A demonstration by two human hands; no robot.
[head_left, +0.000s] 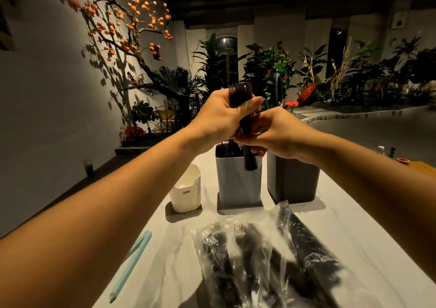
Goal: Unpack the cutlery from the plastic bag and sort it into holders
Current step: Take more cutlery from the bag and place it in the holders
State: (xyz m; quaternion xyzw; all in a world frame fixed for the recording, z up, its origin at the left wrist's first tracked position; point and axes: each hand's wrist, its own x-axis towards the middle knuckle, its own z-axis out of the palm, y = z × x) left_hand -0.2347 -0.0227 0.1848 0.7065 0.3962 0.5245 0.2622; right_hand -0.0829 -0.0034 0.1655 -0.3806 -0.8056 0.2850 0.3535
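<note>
Both hands are raised above the bench [342, 213], over the grey holder [238, 182]. The left hand [221, 116] has its fingers curled tight round the upper part of a bundle of black forks [245, 119], tines upward. The right hand [276, 133] pinches the same bundle lower down; the handle ends hang just over the holder's mouth, which already contains dark cutlery.

Risks noted:
- The bundle is gripped as a loose sheaf. If either hand eases off unevenly, single forks could slide out and fall beside the holder.
- The handle ends could foul the cutlery already inside and jam or tip the holder.
- The dark holder [292, 180] and the white cup [186, 189] stand close by; a misjudged drop could put forks in the wrong one.

The plastic bag [259, 255] lies nearer, with more black cutlery inside.
</note>
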